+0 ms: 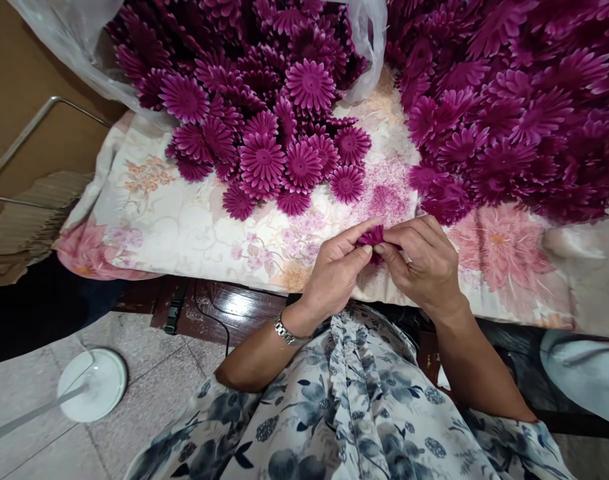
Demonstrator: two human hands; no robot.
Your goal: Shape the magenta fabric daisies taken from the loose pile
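Note:
A small magenta artificial flower (372,235) is pinched between my two hands, just above the near edge of the cloth. My left hand (337,267) grips it from the left with thumb and fingers, a metal watch on that wrist. From the right, my right hand (424,257) pinches the petals with thumb and forefinger. The fingertips hide part of the flower. Beyond them lies a loose heap of magenta artificial flowers (261,160), spilling from a clear plastic bag (369,47). A second, larger heap of petals (509,127) lies at the right.
A floral cloth (184,220) covers the table, with magenta dust (384,200) on it beside my hands. Cardboard (39,147) and a bent metal rod (14,147) stand at the left. A white round base (99,387) rests on the tiled floor.

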